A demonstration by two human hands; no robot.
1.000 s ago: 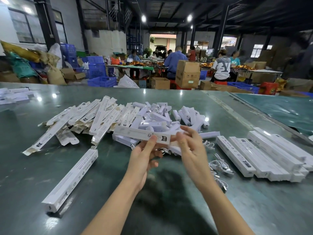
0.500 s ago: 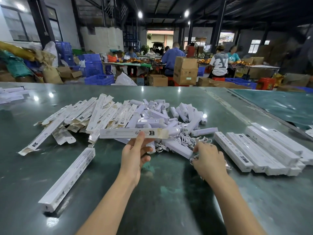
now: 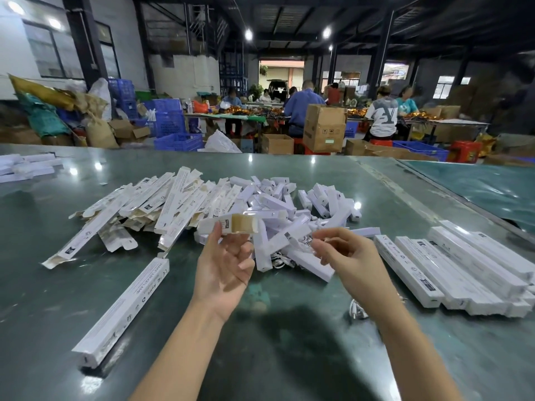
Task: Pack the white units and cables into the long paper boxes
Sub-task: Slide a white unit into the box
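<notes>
My left hand (image 3: 224, 264) pinched a long paper box (image 3: 228, 224), open end toward me, above the desk (image 3: 289, 357). My right hand (image 3: 347, 256) hovered beside it with curled fingers; whether it held a cable, I couldn't tell.

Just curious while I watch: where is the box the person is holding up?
In the head view, the box is near centre, pinched by the left hand with its open end facing the camera, above the pile of white units.

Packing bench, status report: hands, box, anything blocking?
Left hand grips open-ended paper box. Right hand pinches something small, blurred. Nothing blocking.
</notes>
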